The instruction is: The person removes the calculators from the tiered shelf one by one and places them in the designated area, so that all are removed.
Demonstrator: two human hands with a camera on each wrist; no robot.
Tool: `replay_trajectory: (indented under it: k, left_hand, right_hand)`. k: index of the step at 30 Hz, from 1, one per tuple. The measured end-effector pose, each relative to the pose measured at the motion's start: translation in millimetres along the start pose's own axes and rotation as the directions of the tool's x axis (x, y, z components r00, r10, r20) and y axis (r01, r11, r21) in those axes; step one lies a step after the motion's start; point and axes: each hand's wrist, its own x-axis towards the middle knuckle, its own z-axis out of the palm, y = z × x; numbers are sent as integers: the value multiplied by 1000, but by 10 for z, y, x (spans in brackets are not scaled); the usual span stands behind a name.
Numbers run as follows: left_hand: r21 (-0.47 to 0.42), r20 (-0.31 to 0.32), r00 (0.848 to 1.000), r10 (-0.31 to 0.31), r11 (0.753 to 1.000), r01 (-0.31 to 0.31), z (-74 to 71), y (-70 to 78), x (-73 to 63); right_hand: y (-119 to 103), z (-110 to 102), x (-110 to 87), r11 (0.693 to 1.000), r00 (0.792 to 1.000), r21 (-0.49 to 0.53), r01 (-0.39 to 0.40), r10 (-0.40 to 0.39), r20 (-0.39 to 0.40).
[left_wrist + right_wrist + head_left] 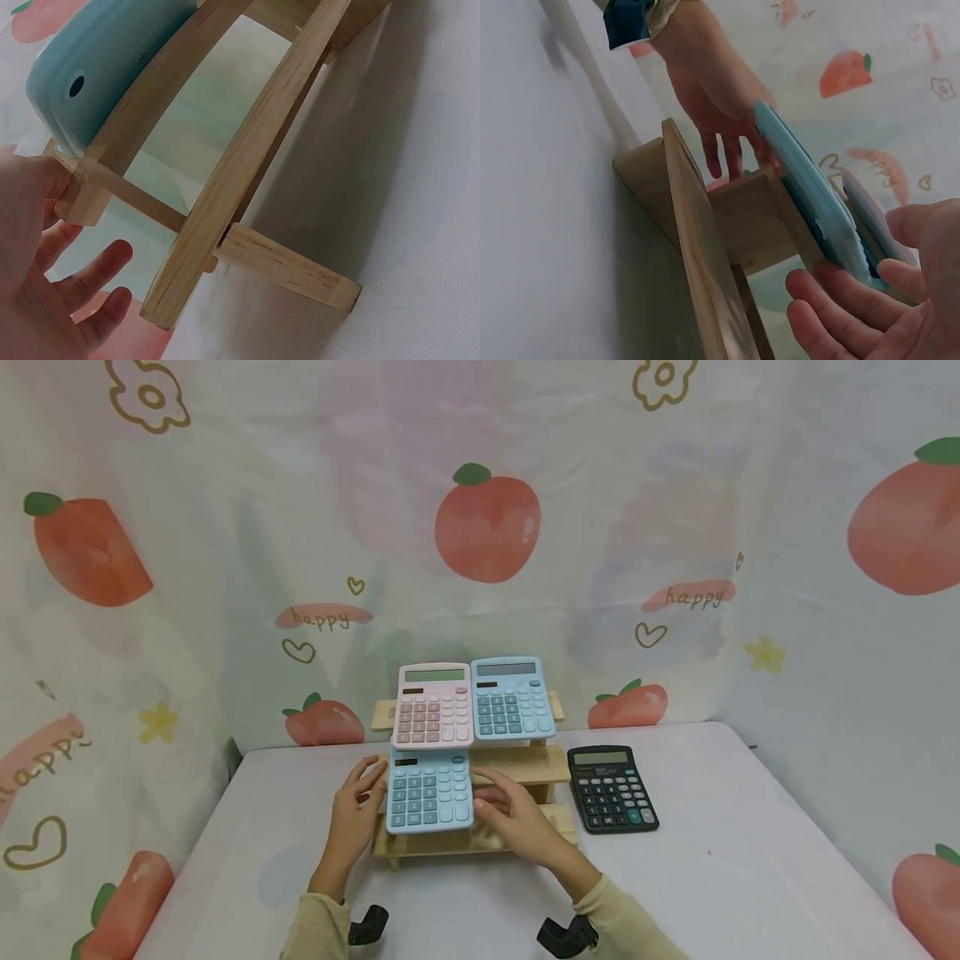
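Note:
A light blue calculator [430,793] leans on the middle step of a wooden tiered stand [525,766], its keys facing me. At its left edge is my left hand [354,818]; in the left wrist view its fingers spread loosely by the end of a stand slat [247,157], close to the blue casing. My right hand [517,818] sits at the calculator's right edge, with fingers apart and slightly bent in the right wrist view, fingertips right by the casing. Behind, on the top step, stand a pink calculator [433,710] and another light blue calculator [513,702], side by side.
A black calculator [613,789] lies on the white-covered table [720,860], just right of the stand. The stand's bottom step [450,843] runs in front, below the blue calculator. A curtain [375,527] printed with fruit surrounds the table at the back and sides.

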Motion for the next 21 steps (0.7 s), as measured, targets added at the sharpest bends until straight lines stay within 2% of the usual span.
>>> replay_trajectory:
  k: [7,21]
  left_hand:
    - [0,1,1000,10,1000,-10,4,-2,-6]
    - [-12,1,1000,10,1000,-10,-10,5,-4]
  right_hand:
    - [24,65,63,993,999,107,-39,42,-19]
    - [47,132,115,968,991,226,-108,124,-57]
